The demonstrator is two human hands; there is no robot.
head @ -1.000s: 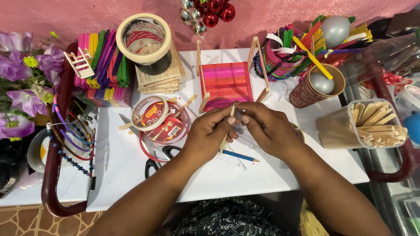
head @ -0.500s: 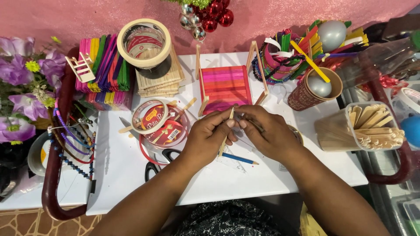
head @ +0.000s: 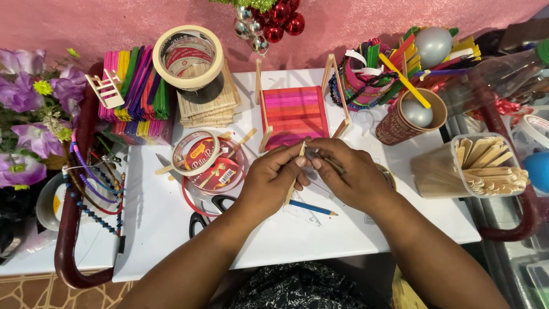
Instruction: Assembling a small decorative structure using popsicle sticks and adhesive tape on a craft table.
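Observation:
My left hand (head: pixel 269 180) pinches a plain wooden craft stick (head: pixel 293 189), held nearly upright over the white board (head: pixel 160 246). My right hand (head: pixel 351 180) meets it at the stick's top end, fingers closed on a thin grey tool (head: pixel 326 161) whose kind I cannot tell. The fingertips of both hands touch near the top of the stick. Just behind the hands stands a small frame of sticks with a pink and red striped panel (head: pixel 293 111). A blue pencil (head: pixel 311 208) lies on the board under my hands.
Black-handled scissors (head: pixel 209 213) and red ribbon rolls (head: pixel 200 157) lie left of my hands. Behind are a masking tape roll (head: pixel 189 54) on stacked plain sticks, and coloured sticks (head: pixel 134 86). A clear tub of sticks (head: pixel 486 166) and a paper cup (head: pixel 412 120) stand to the right, purple flowers (head: pixel 26 114) to the left.
Both hands stay together on the stick in almost the same place. Only the fingertips shift slightly at its top end.

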